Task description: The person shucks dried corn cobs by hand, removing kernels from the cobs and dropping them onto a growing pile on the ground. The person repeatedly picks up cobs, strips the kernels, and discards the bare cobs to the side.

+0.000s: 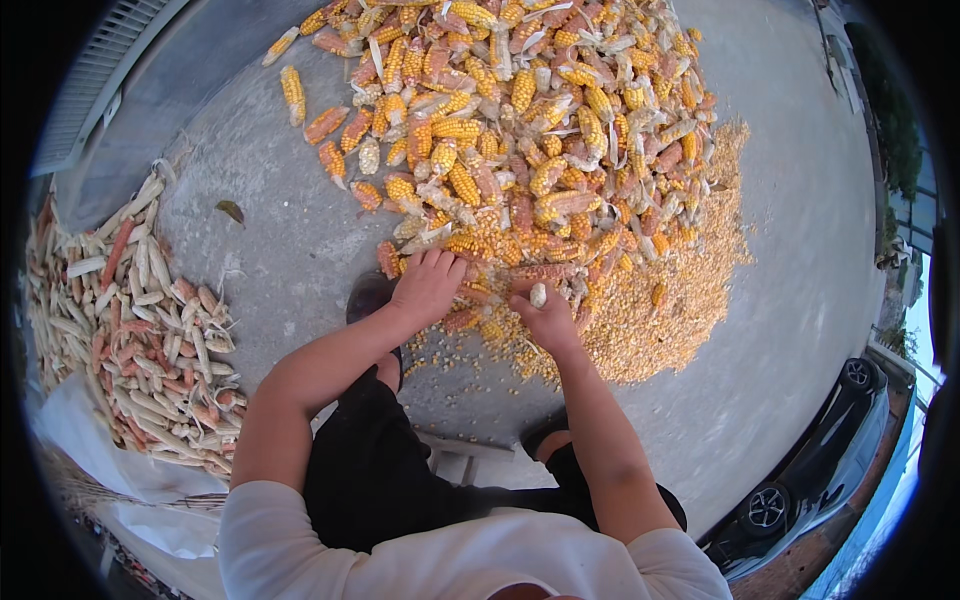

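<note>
A heap of dried corn ears, many with pale husk remnants, lies on the concrete ground before me. My left hand rests palm down at the heap's near edge, touching a yellow corn ear; whether its fingers grip one is hidden. Slightly lower and to the right, my right hand is closed around a slim object with a whitish rounded end, whose kind I cannot tell. A partly bare reddish cob lies just beyond that hand. Loose corn kernels spread around the heap's right and near sides.
Stripped corncobs form a pile at the left, beside white sheeting. A dry leaf lies on the concrete. My shoes flank the heap's near edge. A dark car stands at the lower right.
</note>
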